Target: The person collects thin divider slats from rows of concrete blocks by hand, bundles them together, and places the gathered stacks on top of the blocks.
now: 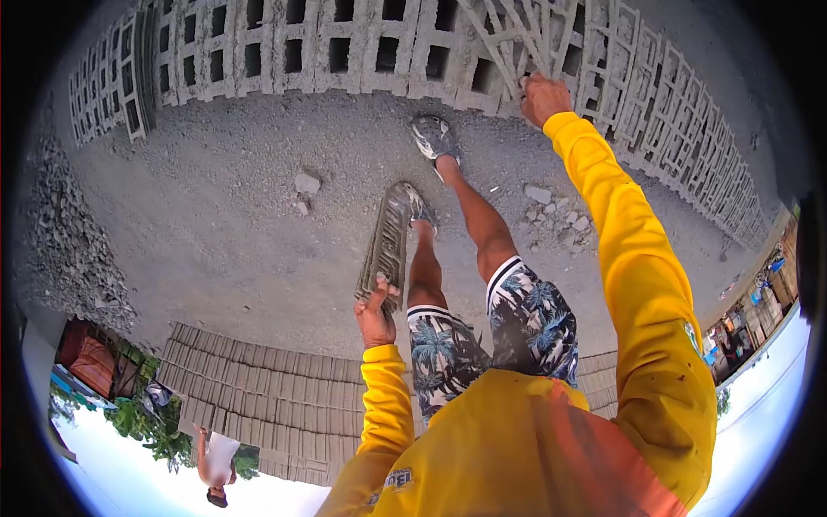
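My left hand (376,317) is closed around the lower end of a long, narrow grey slab (385,241) with a raised rim and a ribbed, patterned face. The slab is held tilted beside my left leg, its far end near my shoe. My right hand (544,99) reaches out to the row of hollow concrete blocks (366,47). Its fingers are closed at the end of a thin grey slatted frame (508,39), which lies slanted over the blocks along with similar pieces.
More slatted grey frames (668,95) run along the right of the row. Broken chunks (560,215) lie on the gravel ground. A gravel heap (73,233) is at left. Behind me are stacked blocks (258,388) and another person (218,461).
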Demonstrator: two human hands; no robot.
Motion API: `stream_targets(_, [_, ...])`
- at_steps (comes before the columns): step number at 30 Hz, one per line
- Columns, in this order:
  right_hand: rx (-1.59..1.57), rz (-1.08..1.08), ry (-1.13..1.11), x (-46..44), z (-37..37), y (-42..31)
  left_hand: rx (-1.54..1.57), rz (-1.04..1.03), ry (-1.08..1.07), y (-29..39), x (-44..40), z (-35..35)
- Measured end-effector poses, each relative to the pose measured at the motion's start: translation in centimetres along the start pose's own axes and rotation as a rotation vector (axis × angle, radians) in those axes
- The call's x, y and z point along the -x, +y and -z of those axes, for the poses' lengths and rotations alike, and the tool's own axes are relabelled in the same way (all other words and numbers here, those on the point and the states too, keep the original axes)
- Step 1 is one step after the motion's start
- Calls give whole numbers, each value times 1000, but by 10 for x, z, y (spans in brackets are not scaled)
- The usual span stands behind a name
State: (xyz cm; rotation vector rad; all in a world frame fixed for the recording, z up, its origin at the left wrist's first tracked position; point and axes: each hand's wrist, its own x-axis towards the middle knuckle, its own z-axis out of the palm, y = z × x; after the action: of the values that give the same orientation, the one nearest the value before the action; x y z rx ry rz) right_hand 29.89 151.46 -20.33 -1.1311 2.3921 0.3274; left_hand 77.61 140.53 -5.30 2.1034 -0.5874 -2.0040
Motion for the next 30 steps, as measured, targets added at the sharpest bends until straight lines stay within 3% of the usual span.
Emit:
stream_targets(5, [-90, 117, 191, 47, 183, 53, 44, -60, -76, 14, 45, 0])
stream_targets(7, [-258, 9, 201, 84, 265, 77, 30, -104, -111, 16, 61, 1])
stream_targets(10, [-360, -213, 94, 161, 323, 109, 4, -156, -152, 15, 83, 3])
stream_targets(12, [-614, -207, 109, 227, 329, 104, -17, -191, -175, 21, 95, 4])
stream_targets(13, [-598, -148, 317, 240, 281, 119, -23, -207, -181, 23, 96, 4])
stream_targets(15, [-784, -155, 388, 258, 222, 110, -40, -236, -185, 27, 89, 5])
stream_targets(18, [-1493, -365, 148, 291, 145, 64, -71, -255, -194, 32, 57, 13])
stream_targets(20, [-1828, -567, 178, 314, 94, 30, -74, -263, -195, 40, 43, 19])
stream_targets(26, [-2095, -1033, 365, 416, -107, 27, -76, -306, -146, 69, 16, 58])
stream_targets(28, [-2189, -1322, 463, 496, -130, 40, -148, -319, -114, 99, 30, 99])
stream_targets(30, [-2254, -1436, 717, 592, -166, 66, -227, -343, -83, 133, 40, 113])
